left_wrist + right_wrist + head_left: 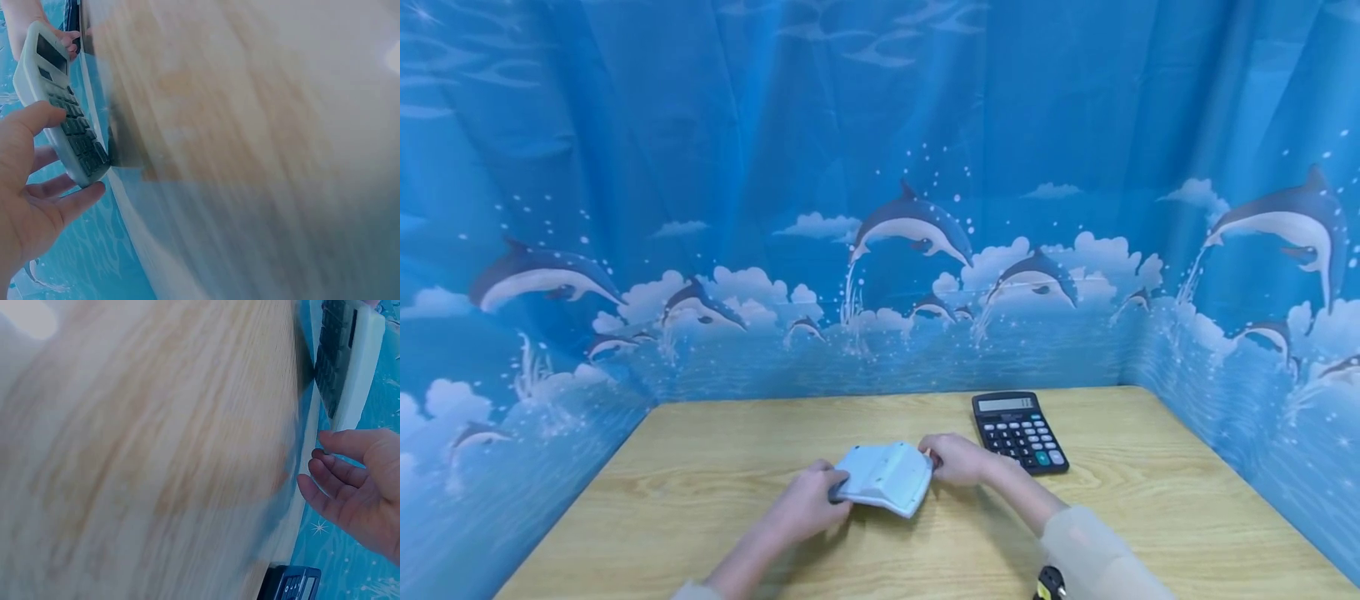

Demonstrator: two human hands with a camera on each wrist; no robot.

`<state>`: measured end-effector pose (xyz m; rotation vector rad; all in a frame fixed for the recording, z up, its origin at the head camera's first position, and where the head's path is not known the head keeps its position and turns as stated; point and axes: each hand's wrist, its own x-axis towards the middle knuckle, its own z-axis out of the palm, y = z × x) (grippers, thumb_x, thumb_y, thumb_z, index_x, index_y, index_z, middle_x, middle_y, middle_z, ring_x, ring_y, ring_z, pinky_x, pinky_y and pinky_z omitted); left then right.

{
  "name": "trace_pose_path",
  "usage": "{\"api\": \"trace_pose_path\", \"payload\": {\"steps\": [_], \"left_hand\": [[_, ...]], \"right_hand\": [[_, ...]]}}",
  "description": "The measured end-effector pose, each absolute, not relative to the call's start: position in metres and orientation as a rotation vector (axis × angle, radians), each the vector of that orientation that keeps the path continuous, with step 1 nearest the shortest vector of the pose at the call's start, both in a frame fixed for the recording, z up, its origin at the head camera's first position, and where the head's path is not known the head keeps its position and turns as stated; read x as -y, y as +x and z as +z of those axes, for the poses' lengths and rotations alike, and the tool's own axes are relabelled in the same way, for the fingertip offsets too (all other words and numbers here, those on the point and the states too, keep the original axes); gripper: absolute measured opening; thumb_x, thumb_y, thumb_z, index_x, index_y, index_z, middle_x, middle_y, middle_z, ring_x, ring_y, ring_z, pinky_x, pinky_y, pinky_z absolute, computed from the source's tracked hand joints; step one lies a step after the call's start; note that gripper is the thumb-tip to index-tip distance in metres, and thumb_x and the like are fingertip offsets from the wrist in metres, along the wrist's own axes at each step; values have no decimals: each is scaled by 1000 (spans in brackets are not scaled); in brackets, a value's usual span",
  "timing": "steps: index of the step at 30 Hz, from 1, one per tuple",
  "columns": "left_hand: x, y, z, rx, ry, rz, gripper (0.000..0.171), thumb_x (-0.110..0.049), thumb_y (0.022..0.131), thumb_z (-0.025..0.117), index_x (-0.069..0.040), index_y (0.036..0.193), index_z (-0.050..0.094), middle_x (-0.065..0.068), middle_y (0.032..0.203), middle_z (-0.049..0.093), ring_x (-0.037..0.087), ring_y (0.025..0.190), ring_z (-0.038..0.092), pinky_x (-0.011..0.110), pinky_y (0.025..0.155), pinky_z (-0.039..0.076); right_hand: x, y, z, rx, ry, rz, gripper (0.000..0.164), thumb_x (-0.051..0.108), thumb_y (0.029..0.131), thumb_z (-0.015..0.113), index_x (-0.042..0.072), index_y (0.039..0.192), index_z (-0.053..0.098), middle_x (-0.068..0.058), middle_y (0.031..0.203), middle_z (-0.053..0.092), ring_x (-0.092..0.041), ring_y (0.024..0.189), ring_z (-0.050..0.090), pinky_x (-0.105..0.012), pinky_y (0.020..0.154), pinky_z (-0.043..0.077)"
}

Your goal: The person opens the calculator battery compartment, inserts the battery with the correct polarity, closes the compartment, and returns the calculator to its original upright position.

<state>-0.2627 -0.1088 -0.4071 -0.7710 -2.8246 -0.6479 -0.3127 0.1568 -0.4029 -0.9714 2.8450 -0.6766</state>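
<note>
A white calculator (887, 477) is raised off the table and tilted, with its pale back showing in the head view. My left hand (811, 502) grips one end; in the left wrist view its thumb lies on the dark keys (78, 134) and the fingers are around the edge. At the opposite end, my right hand (957, 458) pinches a corner between thumb and forefinger, the other fingers loosely curled. Just beyond the right hand, a black calculator (1021, 429) lies face up on the table, partly covered by the right forearm.
The wooden table (715, 458) runs back to a blue curtain (820, 167) printed with dolphins, which also hangs along both sides. A small black and yellow item (1049, 583) is by the right sleeve (1093, 554) at the front.
</note>
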Motion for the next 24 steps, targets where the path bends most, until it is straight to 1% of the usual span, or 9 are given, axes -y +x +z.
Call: {"api": "trace_pose_path", "payload": {"steps": [2,6,9,12,17,24], "left_hand": [[109,-263,-406,2801,-758,-656,39,-8,72,70,6,108,65,17,97,59,27,82,61,37,70,52],[111,-264,-405,2764,-742,-636,35,3,72,66,5,107,65,17,96,59,27,80,61,35,67,52],[111,-264,-405,2736,-730,-590,34,7,72,65,3,106,66,16,94,59,28,81,62,34,67,53],[109,-264,-403,2692,-734,-550,31,7,74,65,3,104,67,15,91,60,26,78,62,32,65,52],[103,-262,-397,2668,-753,-508,29,3,77,67,2,105,67,13,89,61,24,77,62,31,64,52],[96,-261,-393,2677,-742,-606,30,4,77,66,3,108,65,15,91,62,26,78,63,31,64,52]], "right_hand": [[-157,-312,-403,-2844,-978,-682,31,-1,78,65,-2,109,59,-2,84,61,-15,76,57,-27,69,48],[-157,-309,-400,-2852,-984,-686,32,-2,79,63,-3,111,59,-6,90,64,-19,82,60,-29,73,50],[-157,-306,-398,-2846,-962,-703,33,-2,80,62,-3,112,59,-7,91,65,-21,84,61,-31,74,50],[-159,-304,-393,-2838,-918,-753,32,-1,81,62,-2,113,60,-9,92,66,-23,85,62,-34,75,51],[-164,-300,-387,-2863,-834,-831,33,-2,81,63,-3,114,60,-11,91,66,-24,84,62,-37,74,51],[-175,-302,-379,-2894,-746,-1010,25,-1,81,65,-2,106,63,-5,87,65,-18,80,61,-30,68,50]]}}
